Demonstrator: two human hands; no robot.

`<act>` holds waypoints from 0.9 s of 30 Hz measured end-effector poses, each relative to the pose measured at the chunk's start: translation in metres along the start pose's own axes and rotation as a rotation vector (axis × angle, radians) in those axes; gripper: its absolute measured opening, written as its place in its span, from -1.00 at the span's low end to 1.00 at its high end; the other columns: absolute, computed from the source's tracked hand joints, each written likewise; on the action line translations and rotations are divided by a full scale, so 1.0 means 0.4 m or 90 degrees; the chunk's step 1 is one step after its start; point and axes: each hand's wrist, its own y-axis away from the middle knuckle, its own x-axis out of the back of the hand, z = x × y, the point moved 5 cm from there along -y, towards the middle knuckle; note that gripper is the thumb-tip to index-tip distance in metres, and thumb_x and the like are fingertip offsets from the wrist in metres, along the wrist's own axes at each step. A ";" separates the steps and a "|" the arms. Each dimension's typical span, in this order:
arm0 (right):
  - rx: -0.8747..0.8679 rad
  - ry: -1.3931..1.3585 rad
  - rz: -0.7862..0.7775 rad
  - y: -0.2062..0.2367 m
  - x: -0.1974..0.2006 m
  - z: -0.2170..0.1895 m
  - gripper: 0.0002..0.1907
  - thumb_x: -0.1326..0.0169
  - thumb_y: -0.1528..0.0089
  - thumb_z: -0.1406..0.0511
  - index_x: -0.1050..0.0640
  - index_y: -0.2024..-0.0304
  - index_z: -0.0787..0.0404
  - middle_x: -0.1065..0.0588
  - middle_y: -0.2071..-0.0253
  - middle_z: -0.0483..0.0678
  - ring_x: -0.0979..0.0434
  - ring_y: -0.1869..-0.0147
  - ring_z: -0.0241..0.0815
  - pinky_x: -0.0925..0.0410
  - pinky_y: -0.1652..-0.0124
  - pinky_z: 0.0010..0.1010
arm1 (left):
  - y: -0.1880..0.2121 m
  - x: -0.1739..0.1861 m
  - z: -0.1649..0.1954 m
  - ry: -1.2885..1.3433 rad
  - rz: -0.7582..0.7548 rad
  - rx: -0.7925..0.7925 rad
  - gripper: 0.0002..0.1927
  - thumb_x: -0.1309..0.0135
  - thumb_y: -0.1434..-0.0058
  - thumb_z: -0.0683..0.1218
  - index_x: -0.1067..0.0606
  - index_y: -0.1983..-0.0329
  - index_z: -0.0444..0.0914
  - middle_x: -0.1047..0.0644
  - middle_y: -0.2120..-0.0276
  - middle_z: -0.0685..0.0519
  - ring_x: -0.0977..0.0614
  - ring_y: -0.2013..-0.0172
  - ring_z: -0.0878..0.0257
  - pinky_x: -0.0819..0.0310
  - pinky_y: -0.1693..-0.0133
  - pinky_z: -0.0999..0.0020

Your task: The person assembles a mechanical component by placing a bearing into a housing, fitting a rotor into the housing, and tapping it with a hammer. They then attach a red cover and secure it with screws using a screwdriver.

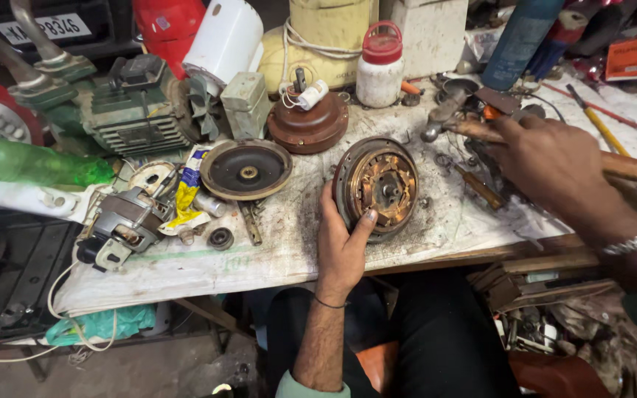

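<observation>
My left hand (343, 243) grips a round, rusty motor stator with copper windings (377, 184), holding it tilted on edge on the white bench top (274, 250). The thumb lies across its lower rim. My right hand (551, 166) reaches to the right over a clutter of tools, beside a hammer with a wooden handle (473, 129). Its fingers are curled down among the tools; what they touch is hidden. A metal bracelet sits on that wrist.
A dark round motor cover (247, 169) lies left of the stator, a brown motor housing (309, 121) behind it. A green motor (138, 103), a green bottle (31, 163), a white jar with a red lid (380, 63) and a small motor (123, 225) crowd the bench.
</observation>
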 end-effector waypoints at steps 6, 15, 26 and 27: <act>0.214 -0.261 0.212 -0.010 0.037 -0.107 -0.43 -0.23 -0.17 0.07 -0.53 -0.17 0.16 -0.54 -0.15 0.17 -0.54 -0.16 0.14 -0.45 -0.09 -0.04 | 0.005 0.001 0.010 -0.093 0.032 -0.049 -0.27 -0.11 -0.34 -0.11 -0.08 -0.47 -0.38 -0.50 -0.21 -0.20 -0.57 -0.20 0.04 -0.41 -0.22 0.15; 0.429 -0.271 0.185 0.052 0.114 -0.292 -0.03 -0.37 0.09 -0.07 -0.47 -0.31 0.15 -0.43 -0.10 0.23 -0.48 -0.07 0.20 -0.42 0.01 -0.06 | 0.007 0.001 0.010 -0.080 0.023 -0.019 -0.34 -0.02 -0.42 -0.02 -0.09 -0.48 -0.32 -0.50 -0.20 -0.19 -0.58 -0.19 0.01 -0.45 -0.19 0.14; 0.076 -0.275 -0.049 0.043 0.057 -0.283 -0.29 -0.06 -0.24 -0.21 -0.67 0.36 0.35 -0.60 0.45 0.22 -0.65 0.34 0.13 -0.50 0.22 -0.10 | 0.014 -0.001 0.019 -0.083 -0.003 0.003 -0.31 -0.05 -0.37 0.00 -0.10 -0.46 -0.29 -0.60 -0.03 -0.16 -0.68 -0.04 0.04 -0.56 -0.07 0.17; 0.016 -0.247 -0.124 0.046 0.047 -0.277 -0.25 0.03 -0.33 -0.21 -0.70 0.42 0.32 -0.61 0.48 0.23 -0.65 0.35 0.13 -0.50 0.21 -0.12 | 0.015 -0.004 0.014 -0.071 -0.013 0.025 -0.30 -0.05 -0.36 0.02 -0.09 -0.46 -0.29 -0.63 0.01 -0.15 -0.70 0.00 0.06 -0.58 -0.05 0.19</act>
